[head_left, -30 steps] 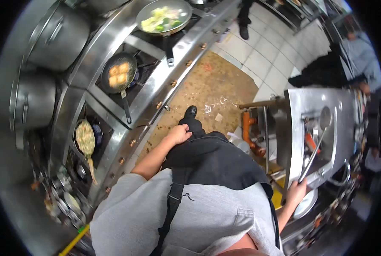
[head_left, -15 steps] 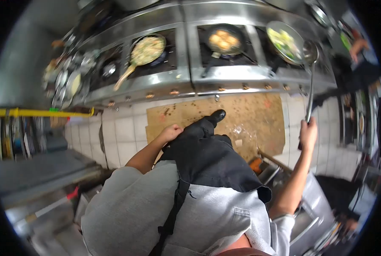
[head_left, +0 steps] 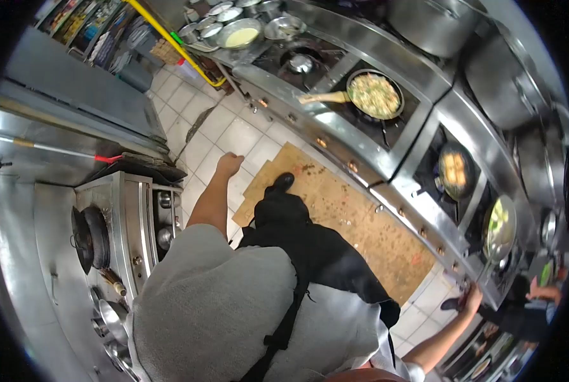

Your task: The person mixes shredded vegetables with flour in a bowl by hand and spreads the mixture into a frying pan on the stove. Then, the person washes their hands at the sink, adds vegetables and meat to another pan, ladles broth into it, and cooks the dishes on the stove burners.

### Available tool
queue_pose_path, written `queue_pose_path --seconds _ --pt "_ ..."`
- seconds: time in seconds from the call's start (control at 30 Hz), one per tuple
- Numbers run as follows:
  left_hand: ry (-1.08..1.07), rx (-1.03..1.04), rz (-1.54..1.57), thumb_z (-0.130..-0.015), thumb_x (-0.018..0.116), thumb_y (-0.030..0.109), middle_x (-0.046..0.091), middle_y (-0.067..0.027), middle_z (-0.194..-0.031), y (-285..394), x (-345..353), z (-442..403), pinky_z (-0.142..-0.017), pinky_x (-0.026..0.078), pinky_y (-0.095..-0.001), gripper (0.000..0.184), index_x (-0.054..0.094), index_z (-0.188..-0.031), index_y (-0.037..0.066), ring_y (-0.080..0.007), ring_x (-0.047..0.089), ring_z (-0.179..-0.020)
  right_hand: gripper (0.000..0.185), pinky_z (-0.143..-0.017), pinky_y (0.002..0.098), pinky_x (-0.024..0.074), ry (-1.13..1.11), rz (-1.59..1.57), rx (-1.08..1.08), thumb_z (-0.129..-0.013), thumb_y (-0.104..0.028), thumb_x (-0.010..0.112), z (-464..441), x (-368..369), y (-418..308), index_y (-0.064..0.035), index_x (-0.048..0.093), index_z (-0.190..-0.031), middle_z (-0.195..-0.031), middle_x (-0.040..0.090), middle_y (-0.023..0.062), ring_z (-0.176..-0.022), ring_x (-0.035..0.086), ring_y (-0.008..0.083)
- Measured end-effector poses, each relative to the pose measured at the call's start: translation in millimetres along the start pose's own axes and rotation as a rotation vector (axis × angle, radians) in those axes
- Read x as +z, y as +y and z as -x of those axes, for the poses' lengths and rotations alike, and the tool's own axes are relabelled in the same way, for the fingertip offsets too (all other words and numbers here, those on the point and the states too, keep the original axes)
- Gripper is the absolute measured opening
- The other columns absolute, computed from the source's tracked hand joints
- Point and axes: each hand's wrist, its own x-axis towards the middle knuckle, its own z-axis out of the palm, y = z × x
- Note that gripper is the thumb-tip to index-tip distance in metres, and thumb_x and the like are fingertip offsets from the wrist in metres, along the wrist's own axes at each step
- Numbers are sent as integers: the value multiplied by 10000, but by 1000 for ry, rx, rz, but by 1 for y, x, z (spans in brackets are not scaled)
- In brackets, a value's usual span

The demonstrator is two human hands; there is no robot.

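My left hand (head_left: 231, 164) hangs over the tiled floor, its fingers loosely curled with nothing visible in them. At the far right, my right hand (head_left: 470, 298) is closed at the front edge of the stove. A thin metal ladle handle (head_left: 484, 275) runs from it toward the frying pan of green vegetables (head_left: 501, 226); the ladle's bowl is hard to make out there. Beside that pan, a dark pan (head_left: 455, 172) holds browned pieces. Farther left, a light-handled pan (head_left: 375, 94) contains a chopped mixture.
The stove (head_left: 335, 149) runs diagonally, with large pots (head_left: 431, 25) behind it. Bowls (head_left: 240, 35) stand at its left end. Cardboard (head_left: 342, 216) covers part of the floor. A metal counter with dark pans (head_left: 93, 239) is on my left. Another person's hand (head_left: 546, 291) shows at right.
The view has turned left, so the stove now runs diagonally. My left hand has swung out from my body. My right hand has moved to the stove's front edge, the ladle lower.
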Motion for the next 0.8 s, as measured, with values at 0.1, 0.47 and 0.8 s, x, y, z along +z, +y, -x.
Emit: queue_pose_path --seconds 0.1,0.47,0.8 --pt "35 15 124 -796 637 459 690 -220 -1028 3 -35 -49 -878 500 -420 528 672 -1052 -1 -356 650 -1006 196 -429 418 439 82 350 -144 -863 -196 546 -32 5 26 -5 588 -870 -637 607 120 -450 570 284" --pt "6 34 171 -846 609 443 685 -211 -1032 -40 -104 -337 -884 494 -443 491 649 -1041 -6 -373 642 -989 477 -881 452 492 739 1027 -423 -913 -193 560 111 128 -108 -13 495 -1349 -1194 625 252 -1070 619 379" --pt "-552 213 -227 -856 595 427 667 -244 -1020 -69 -76 -348 -879 493 -453 449 663 -993 5 -399 623 -1011 254 -366 193 287 78 -88 -70 -915 -97 559 345 414 -343 10 543 -1145 -663 467 -11 -419 395 46"
